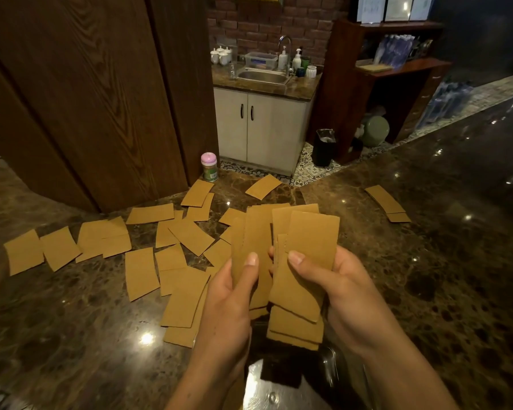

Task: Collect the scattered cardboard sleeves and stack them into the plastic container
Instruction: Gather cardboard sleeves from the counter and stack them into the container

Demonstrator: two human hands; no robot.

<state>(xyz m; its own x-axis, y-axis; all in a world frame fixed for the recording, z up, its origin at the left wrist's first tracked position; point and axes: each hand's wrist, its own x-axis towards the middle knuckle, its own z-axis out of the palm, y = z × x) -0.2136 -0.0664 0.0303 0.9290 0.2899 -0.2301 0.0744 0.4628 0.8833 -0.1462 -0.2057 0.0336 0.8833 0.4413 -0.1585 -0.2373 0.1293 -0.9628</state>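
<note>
Both hands hold a loose bunch of brown cardboard sleeves (pixel 305 261) above the counter's near edge. My left hand (pixel 228 309) grips the left part of the bunch, thumb on top. My right hand (pixel 347 297) grips the right part, thumb pressed on the front sleeve. Just below the bunch sits the clear plastic container (pixel 329 368), its rim partly hidden by my forearms. Several more sleeves (pixel 142 270) lie scattered flat on the dark marble counter (pixel 71 335) to the left. One sleeve (pixel 263 186) lies near the far edge, and two sleeves (pixel 385 199) lie apart at the right.
A small jar with a pink lid (pixel 209 167) stands at the counter's far edge beside a dark wooden panel (pixel 86 99). Beyond the counter are a white cabinet with a sink (pixel 264 75), a black bin (pixel 324 147) and wooden shelves (pixel 397 69).
</note>
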